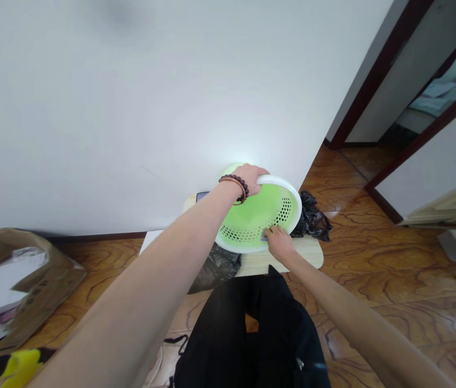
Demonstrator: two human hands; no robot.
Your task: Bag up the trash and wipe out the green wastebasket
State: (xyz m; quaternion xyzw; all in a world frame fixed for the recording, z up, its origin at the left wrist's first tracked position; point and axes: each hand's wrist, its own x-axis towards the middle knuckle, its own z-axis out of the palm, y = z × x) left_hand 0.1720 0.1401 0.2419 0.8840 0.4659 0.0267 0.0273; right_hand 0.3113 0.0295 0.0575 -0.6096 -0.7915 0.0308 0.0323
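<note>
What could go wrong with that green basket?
The basket looks tilted, with the left hand on its white rim. If that hand slipped, the basket might tip over.

The black bag on the right seems to stick out past the end of the pale board. A bump from the basket could knock it onto the wooden floor.
</note>
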